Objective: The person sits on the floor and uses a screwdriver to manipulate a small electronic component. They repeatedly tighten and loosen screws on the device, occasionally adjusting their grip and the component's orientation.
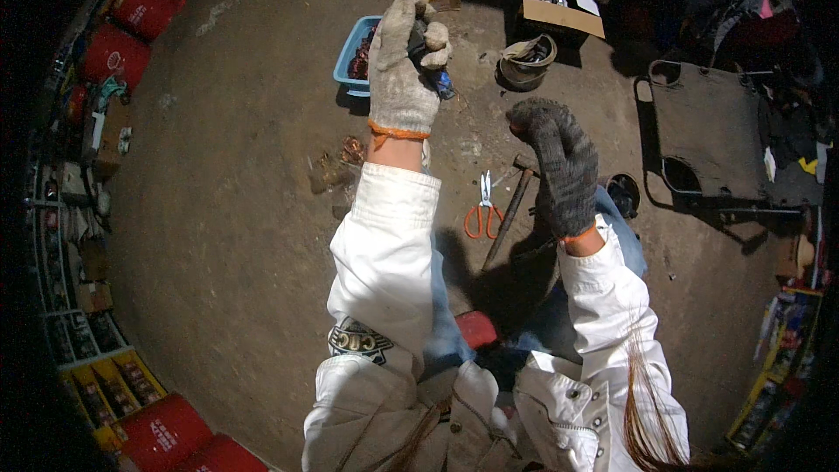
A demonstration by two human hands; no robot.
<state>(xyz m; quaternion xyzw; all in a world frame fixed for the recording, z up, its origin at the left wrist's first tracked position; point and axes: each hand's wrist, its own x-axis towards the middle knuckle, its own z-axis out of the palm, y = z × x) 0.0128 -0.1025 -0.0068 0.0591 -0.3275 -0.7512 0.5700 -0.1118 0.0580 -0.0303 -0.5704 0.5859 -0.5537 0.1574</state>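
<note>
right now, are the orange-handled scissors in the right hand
No, the scissors lie on the floor, apart from the right hand.

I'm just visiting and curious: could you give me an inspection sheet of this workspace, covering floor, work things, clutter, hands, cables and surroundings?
Surface: brown floor, marked with pale patches.
Job's things: dark item with a blue part, in the left hand; orange-handled scissors and hammer lying side by side; blue tray holding reddish pieces.
Clutter: copper-coloured tangle; bucket; open cardboard box.
Hands: left hand, light glove, fingers curled around the item; right hand, dark glove, fingers bent, grip unclear.
Cables: nothing seen.
Surroundings: red containers at far left; what looks like a folding chair at right.
</note>
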